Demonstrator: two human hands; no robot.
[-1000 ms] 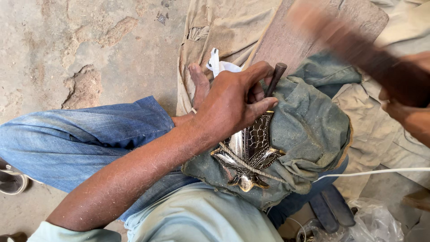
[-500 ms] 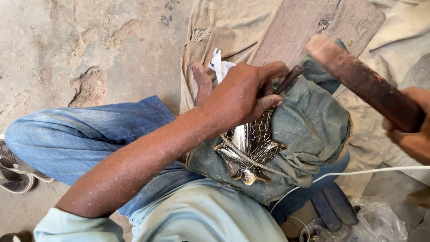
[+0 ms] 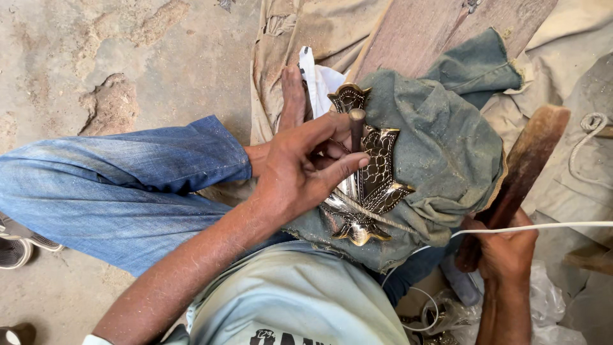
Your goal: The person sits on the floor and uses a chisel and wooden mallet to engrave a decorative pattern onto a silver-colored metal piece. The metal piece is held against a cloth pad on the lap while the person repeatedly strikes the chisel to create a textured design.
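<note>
Brass, dark-patterned and gleaming, is showing at the middle of the frame: an ornate plate (image 3: 370,185) with cut-out scrolls, a netted pattern across its centre and a flared, pointed lower end is lying on a lump wrapped in dusty grey-green cloth (image 3: 440,153). A thin pale cord (image 3: 543,227) is crossing the plate's lower part and running off to the right edge.

The left hand (image 3: 300,169) is reaching in from the lower left, its fingers pinching a short, dark, round-headed punch (image 3: 356,128) that is standing on the plate's upper half. The right hand (image 3: 504,252), at the lower right, is clenching the bottom of a long, worn, brown wooden mallet (image 3: 523,166), which is slanting up towards the right and is hanging clear of the punch.

Faded blue denim is covering the leg (image 3: 121,185) stretching across the left of the frame, and a bare foot (image 3: 292,96) is resting just left of the plate's top, beside crumpled white paper (image 3: 322,80). A rough, weathered plank (image 3: 440,32) is lying at the upper right over creased tan sacking (image 3: 300,32). Cracked, stained concrete (image 3: 128,57) is filling the upper left.
</note>
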